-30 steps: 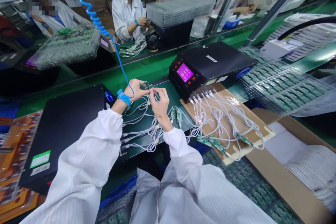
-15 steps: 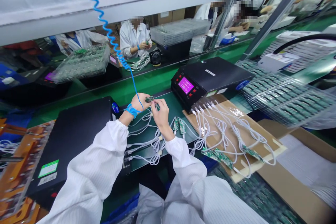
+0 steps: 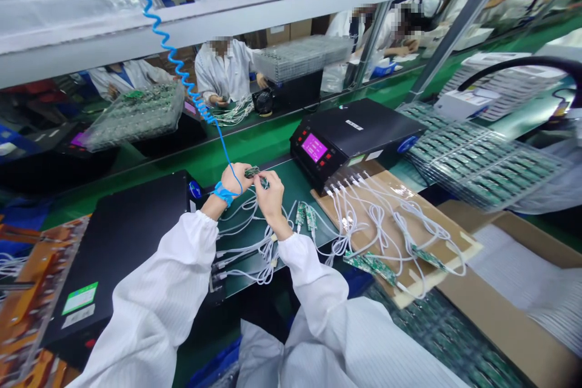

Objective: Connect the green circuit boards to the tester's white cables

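green bench [image 3: 287,174]; circuit board [image 3: 251,173] clamped in left grip [image 3: 236,178], right grip [image 3: 270,195] pinched at edge

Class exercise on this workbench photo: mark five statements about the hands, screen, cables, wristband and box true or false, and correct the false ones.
1. The left hand and right hand are together at a small green board. True.
2. The lit screen is green. False: the screen is magenta.
3. The blue wristband is on the left wrist. True.
4. The cables plugged in below the screen are black. False: those cables are white.
5. The open cardboard box is at the far left. False: the box is at the lower right.
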`<state>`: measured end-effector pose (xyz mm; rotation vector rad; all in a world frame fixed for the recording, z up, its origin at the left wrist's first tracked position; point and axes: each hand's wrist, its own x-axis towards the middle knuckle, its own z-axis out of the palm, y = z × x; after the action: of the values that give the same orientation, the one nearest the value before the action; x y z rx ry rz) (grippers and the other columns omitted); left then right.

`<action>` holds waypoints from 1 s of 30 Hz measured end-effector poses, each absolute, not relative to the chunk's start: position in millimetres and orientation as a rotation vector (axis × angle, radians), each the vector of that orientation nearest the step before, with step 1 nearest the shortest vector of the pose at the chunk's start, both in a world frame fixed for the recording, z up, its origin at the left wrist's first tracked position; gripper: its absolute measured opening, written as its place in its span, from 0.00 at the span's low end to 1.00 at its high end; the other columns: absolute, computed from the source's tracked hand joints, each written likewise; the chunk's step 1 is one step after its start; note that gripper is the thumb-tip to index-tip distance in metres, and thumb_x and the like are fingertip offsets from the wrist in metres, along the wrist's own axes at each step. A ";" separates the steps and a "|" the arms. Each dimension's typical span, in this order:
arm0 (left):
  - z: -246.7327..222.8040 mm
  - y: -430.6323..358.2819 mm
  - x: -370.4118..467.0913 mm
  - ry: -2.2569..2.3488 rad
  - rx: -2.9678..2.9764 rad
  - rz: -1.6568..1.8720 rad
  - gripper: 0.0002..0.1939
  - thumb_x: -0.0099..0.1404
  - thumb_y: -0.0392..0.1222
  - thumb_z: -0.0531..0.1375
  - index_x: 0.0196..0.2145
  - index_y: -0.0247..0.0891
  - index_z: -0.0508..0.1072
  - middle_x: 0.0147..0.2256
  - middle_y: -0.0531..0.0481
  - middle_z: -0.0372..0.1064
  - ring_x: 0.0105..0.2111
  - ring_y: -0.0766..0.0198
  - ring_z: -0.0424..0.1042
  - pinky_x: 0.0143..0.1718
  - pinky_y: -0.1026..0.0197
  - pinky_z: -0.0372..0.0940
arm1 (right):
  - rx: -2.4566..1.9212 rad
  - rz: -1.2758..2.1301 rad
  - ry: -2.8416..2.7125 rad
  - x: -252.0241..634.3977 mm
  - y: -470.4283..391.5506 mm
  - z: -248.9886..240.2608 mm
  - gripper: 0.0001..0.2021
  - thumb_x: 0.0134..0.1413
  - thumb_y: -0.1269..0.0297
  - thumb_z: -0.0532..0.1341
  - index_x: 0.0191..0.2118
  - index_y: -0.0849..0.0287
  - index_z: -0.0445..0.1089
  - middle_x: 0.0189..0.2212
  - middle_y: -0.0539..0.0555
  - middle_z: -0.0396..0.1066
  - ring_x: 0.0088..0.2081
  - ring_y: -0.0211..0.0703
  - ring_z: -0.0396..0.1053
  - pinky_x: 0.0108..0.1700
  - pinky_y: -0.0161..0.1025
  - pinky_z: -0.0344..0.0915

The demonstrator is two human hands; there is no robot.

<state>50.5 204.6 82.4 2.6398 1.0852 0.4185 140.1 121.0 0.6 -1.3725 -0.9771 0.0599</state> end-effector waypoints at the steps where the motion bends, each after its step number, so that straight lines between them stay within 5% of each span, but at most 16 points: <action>1: 81.8 205.7 49.7 1.083 2.635 0.419 0.09 0.60 0.43 0.62 0.26 0.36 0.76 0.26 0.46 0.73 0.28 0.60 0.68 0.31 0.60 0.52 | -1.366 0.074 -0.989 141.4 120.5 0.7 0.09 0.68 0.62 0.60 0.38 0.57 0.77 0.39 0.55 0.78 0.44 0.46 0.75 0.51 0.43 0.67; 10: 80.3 211.0 47.6 0.939 2.545 0.483 0.16 0.59 0.50 0.66 0.22 0.37 0.70 0.21 0.53 0.65 0.25 0.65 0.62 0.29 0.62 0.51 | -1.681 0.254 -1.373 183.9 79.0 -14.6 0.16 0.63 0.64 0.67 0.54 0.61 0.75 0.48 0.59 0.77 0.51 0.50 0.73 0.56 0.44 0.67; 20: 83.2 208.7 46.2 0.863 2.475 0.523 0.20 0.57 0.52 0.67 0.19 0.37 0.66 0.18 0.56 0.59 0.24 0.68 0.57 0.27 0.63 0.50 | -2.098 0.201 -1.564 169.2 95.8 -10.9 0.12 0.74 0.62 0.57 0.44 0.58 0.78 0.44 0.59 0.77 0.49 0.49 0.72 0.50 0.39 0.63; 30: 78.3 236.6 16.1 1.053 2.372 -0.155 0.14 0.44 0.42 0.75 0.25 0.38 0.75 0.24 0.51 0.74 0.31 0.54 0.75 0.36 0.59 0.62 | -2.283 0.280 -1.512 150.2 98.8 -13.8 0.12 0.72 0.66 0.56 0.51 0.60 0.76 0.51 0.61 0.73 0.46 0.48 0.75 0.46 0.40 0.66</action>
<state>16.1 236.6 78.3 2.3721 1.0530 -0.1551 150.2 98.8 -13.8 -2.2827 -1.5121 0.2804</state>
